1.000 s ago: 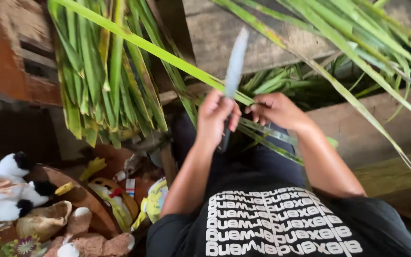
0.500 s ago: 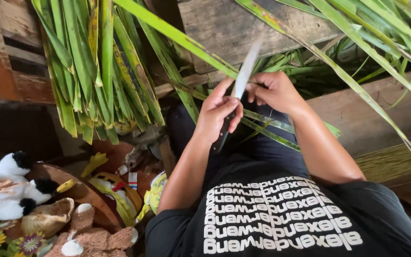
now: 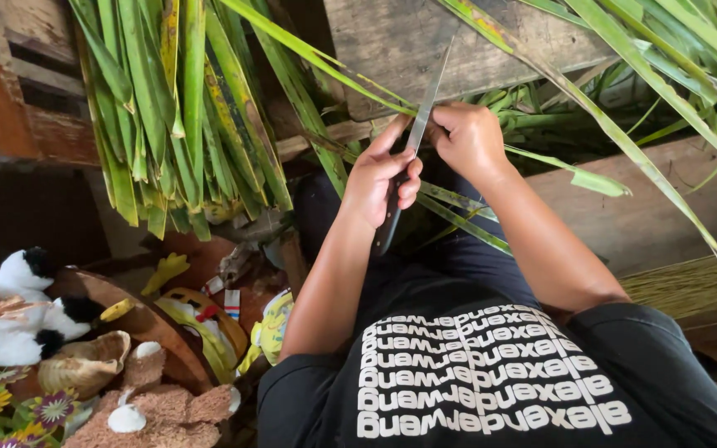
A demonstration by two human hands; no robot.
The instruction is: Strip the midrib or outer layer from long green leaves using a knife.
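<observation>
Head view shows the knife [image 3: 425, 104] pointing up, slightly right-tilted. Left hand [image 3: 379, 178] clamps its dark handle; right hand [image 3: 468, 139] closes, seemingly pinching a palm leaf strip [image 3: 458, 199] (grip partly hidden).

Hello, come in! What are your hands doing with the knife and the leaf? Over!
Left hand grips the knife, blade pointing up. Right hand pinches a long green leaf against it. Hanging leaves crowd close on the left.
</observation>
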